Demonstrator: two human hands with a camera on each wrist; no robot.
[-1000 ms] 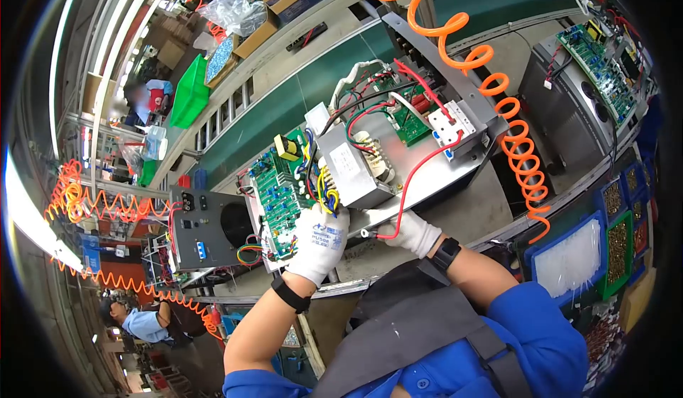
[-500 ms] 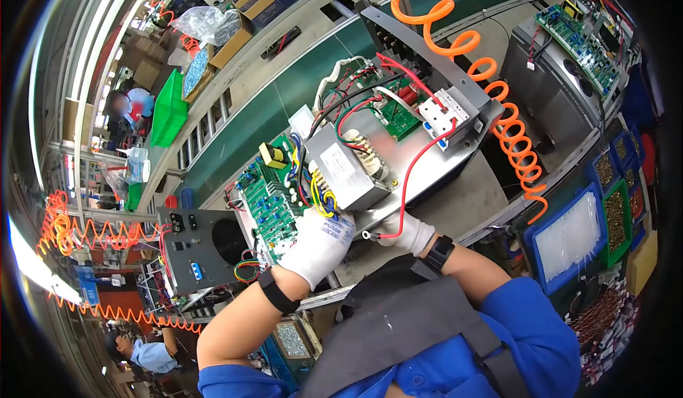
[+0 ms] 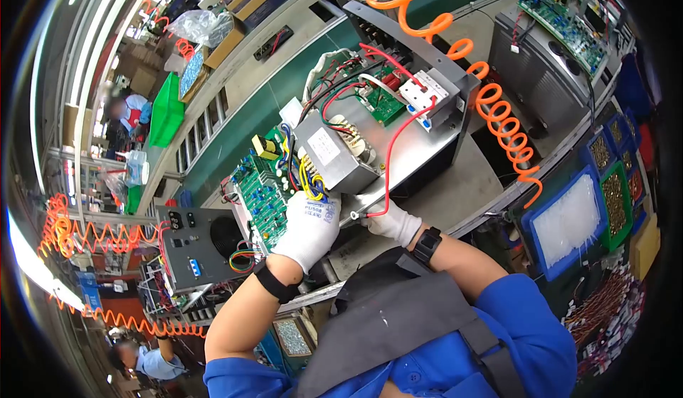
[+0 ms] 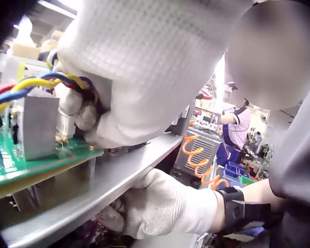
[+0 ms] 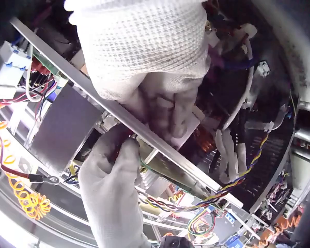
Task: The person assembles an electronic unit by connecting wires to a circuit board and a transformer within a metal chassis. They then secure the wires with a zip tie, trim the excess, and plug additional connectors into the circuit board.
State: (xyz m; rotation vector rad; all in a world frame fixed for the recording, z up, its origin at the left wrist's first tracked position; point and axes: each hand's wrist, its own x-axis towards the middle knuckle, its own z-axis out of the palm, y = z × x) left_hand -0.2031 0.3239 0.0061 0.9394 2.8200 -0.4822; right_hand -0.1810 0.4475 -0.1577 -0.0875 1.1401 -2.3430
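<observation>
My white-gloved left hand (image 3: 309, 231) is at the near edge of an opened electrical unit, by its green circuit board (image 3: 260, 197). In the left wrist view its curled fingers hold twisted yellow, blue and dark wires (image 4: 44, 82) beside the board. The gloved right hand (image 5: 144, 67) reaches beneath the unit's metal plate (image 3: 420, 167), fingers bent behind the plate; I cannot tell whether they hold anything. Above sits a grey boxed transformer (image 3: 327, 149). A red cable (image 3: 390, 163) with a ring terminal hangs from the white breaker block (image 3: 423, 96) over the right hand.
An orange coiled hose (image 3: 494, 110) hangs right of the unit. Another unit (image 3: 206, 245) stands at left, and a finned one (image 3: 533, 71) at far right. Blue trays, one with white strips (image 3: 565, 220), lie at right. A green bin (image 3: 167, 110) is beyond the conveyor.
The head view has shifted, so the unit and surroundings appear further left and slightly higher. Both hands stay at the plate's near edge, left by the wires and right beneath.
</observation>
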